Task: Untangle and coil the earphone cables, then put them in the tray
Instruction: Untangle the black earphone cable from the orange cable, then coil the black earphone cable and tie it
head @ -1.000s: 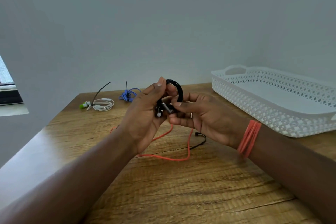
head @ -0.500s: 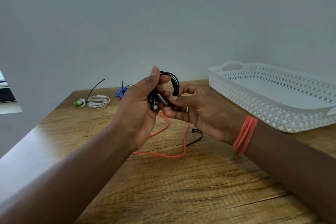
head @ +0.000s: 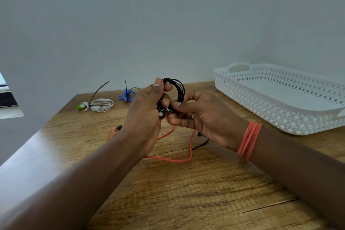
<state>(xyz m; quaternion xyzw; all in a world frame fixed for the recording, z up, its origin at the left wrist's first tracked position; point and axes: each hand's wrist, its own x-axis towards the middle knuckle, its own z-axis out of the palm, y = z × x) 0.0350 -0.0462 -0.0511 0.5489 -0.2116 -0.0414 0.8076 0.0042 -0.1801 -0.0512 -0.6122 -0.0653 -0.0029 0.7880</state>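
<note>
Holding the black cable coil, light, limp and springy, left hand curled round its loops, right hand pinching the end below.

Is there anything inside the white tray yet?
No, the white tray shows only its bare floor; the black coil is held in both hands.

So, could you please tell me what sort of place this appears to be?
Probably a plain indoor room, perhaps at home or in an office: a wooden table stands against a bare pale wall, with a white plastic tray and bundled earphones on it. Nothing shows which room.
</note>
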